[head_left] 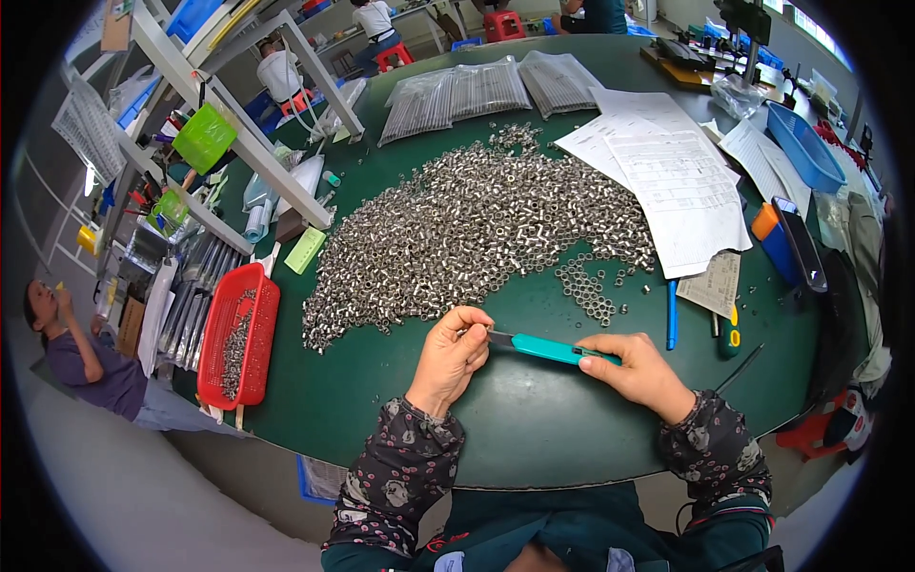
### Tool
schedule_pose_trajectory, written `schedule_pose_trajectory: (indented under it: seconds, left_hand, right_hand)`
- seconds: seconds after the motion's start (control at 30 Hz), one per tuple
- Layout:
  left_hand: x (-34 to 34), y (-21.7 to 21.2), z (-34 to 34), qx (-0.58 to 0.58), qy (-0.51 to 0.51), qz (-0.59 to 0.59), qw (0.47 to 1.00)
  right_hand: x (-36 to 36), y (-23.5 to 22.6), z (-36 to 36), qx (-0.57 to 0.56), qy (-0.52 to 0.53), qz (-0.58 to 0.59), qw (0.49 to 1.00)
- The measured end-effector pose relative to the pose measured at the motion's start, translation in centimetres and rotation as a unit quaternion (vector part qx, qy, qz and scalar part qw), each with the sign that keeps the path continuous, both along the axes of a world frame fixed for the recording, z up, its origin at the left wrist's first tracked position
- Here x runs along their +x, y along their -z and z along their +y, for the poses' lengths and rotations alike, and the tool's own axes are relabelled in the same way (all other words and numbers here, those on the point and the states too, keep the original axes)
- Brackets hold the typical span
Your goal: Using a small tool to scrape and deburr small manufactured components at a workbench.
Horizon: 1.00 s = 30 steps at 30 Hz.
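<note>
My right hand (pixel 637 370) is closed round a green utility knife (pixel 548 348), thumb lying along its handle near the black slider. The knife's blade points left and its tip reaches the fingertips of my left hand (pixel 452 357). Those fingers are pinched on a small metal piece, mostly hidden by the fingertips and blade. Just beyond my hands spreads a large heap of small metal rings (pixel 457 224). A smaller group of loose rings (pixel 586 291) lies in one layer to the right of it.
Left of the heap stands a red basket (pixel 269 334) holding more metal parts. Printed sheets (pixel 672 181), a blue pen (pixel 672 315), a yellow-green-handled tool (pixel 731 334) and a phone (pixel 799 243) lie on the right. Bagged rods (pixel 486 91) are at the back. People sit beyond the table.
</note>
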State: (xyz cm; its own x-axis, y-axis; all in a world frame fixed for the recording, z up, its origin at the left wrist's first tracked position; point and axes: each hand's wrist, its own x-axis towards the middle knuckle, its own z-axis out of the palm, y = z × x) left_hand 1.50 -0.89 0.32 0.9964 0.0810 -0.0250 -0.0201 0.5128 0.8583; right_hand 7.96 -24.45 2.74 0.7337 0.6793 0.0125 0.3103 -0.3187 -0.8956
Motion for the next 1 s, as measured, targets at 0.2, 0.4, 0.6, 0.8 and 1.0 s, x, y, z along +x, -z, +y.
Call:
schedule_pose_trajectory:
  seconds: [0.2,0.4,0.6,0.8,1.0]
  left_hand:
    - [0.0,0.3,-0.1,-0.024,-0.012,0.031,0.999]
    - [0.0,0.3,-0.2,-0.04,-0.016,0.042,0.998]
    - [0.1,0.2,-0.3,-0.045,-0.006,0.042,0.998]
    - [0.0,0.2,-0.5,-0.038,-0.033,0.077,0.996]
    - [0.1,0.1,0.1,-0.093,-0.066,0.102,0.988]
  right_hand:
    - [-0.1,0.5,0.2,-0.002,0.033,-0.128,0.991]
    - [-0.5,0.0,0.4,-0.036,0.058,-0.213,0.975]
    - [-0.7,-0.2,0.3,-0.027,0.082,-0.338,0.937]
    - [-0.6,-0.4,0.7,-0.036,0.079,-0.429,0.899]
    - [-0.1,-1.2,0.1,0.028,0.118,-0.478,0.87]
